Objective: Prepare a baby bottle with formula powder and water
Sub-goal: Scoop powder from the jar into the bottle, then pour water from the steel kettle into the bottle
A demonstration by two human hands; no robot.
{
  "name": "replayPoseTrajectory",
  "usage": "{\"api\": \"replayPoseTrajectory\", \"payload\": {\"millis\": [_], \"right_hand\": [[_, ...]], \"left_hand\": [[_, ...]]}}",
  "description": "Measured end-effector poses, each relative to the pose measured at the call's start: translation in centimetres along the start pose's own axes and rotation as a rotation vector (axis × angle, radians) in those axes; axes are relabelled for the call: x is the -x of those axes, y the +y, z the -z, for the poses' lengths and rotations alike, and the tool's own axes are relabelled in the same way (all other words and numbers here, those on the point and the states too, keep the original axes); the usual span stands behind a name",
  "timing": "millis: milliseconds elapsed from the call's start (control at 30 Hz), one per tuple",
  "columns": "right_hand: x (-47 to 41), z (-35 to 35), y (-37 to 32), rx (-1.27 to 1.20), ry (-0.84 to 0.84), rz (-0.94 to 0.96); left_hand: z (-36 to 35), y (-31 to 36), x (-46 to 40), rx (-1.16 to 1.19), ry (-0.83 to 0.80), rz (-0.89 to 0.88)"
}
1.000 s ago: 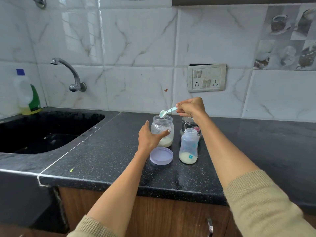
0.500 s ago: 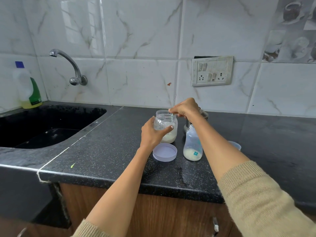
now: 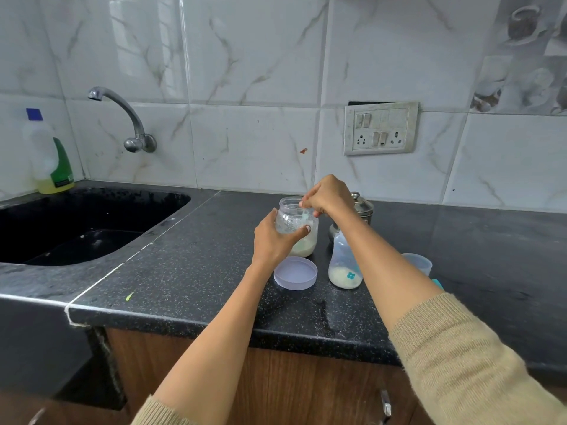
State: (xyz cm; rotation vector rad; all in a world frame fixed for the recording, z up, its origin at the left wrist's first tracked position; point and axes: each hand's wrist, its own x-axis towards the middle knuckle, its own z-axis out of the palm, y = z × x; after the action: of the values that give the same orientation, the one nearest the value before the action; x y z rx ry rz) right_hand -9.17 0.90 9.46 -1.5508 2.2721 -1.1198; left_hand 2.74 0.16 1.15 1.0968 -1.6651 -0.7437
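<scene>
Since a second earlier, the right hand [image 3: 329, 196] had dropped from well above the jar to its mouth, carrying the scoop [image 3: 304, 216] down inside; the left hand had stayed put.

Furthest left of the fingers sat the dish soap bottle [image 3: 50, 154], the tap [image 3: 122, 118] and the dark sink [image 3: 92, 222], all well apart from the work. The left hand [image 3: 273, 240] gripped the formula jar [image 3: 296, 228], palm on its left wall and thumb wrapped across the front, fingers curled round the clear plastic. Just below that wrist lay the jar's lid [image 3: 295, 273], flat on the countertop [image 3: 184, 271]. Above the jar mouth, the right hand's fingers were pinched on the scoop's handle, the bowl showing faintly through the wall, above the powder at the bottom.

To the right of the jar, tucked under the right forearm, stood the baby bottle [image 3: 343, 265], open-topped and upright, with some powder already in its base. Behind it was a steel canister [image 3: 360, 210]; further right, a small clear cup [image 3: 418, 263].

To do the scoop well, the jar probably needed holding firm and tilting slightly so that the bowl could dig in fully. A level, not heaped, measure would then travel cleanly across the short gap to the narrow bottle neck.
</scene>
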Motion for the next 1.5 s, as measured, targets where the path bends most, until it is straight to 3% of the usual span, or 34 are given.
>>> {"api": "replayPoseTrajectory", "payload": {"millis": [100,367,633,1000,1200,1300,1400,1500], "right_hand": [[0.2,0.1,0.3,-0.042,-0.009,0.031],[1.5,4.1,2.0,-0.432,0.102,0.066],[2.8,8.7,6.5,-0.566,0.201,0.021],[5.8,9.8,11.6,-0.382,0.133,-0.02],[7.9,10.4,13.4,-0.104,-0.025,0.024],[8.7,10.3,14.2,-0.011,-0.029,0.046],[8.7,9.8,15.0,0.073,-0.017,-0.002],[8.7,9.5,15.2,0.155,-0.154,-0.06]], "left_hand": [[0.1,-0.1,0.0,0.002,-0.015,0.017],[0.4,-0.2,0.4,0.003,-0.01,0.031],[-0.5,2.2,4.4,0.111,0.162,-0.098],[-4.2,4.1,8.8,0.073,-0.122,-0.078],[-4.9,3.9,9.8,0.034,-0.16,-0.014],[-5.4,3.4,9.6,-0.005,-0.171,0.003],[-5.4,3.6,9.7,-0.027,-0.174,-0.029],[-5.4,3.5,9.6,-0.03,-0.164,-0.056]]}}
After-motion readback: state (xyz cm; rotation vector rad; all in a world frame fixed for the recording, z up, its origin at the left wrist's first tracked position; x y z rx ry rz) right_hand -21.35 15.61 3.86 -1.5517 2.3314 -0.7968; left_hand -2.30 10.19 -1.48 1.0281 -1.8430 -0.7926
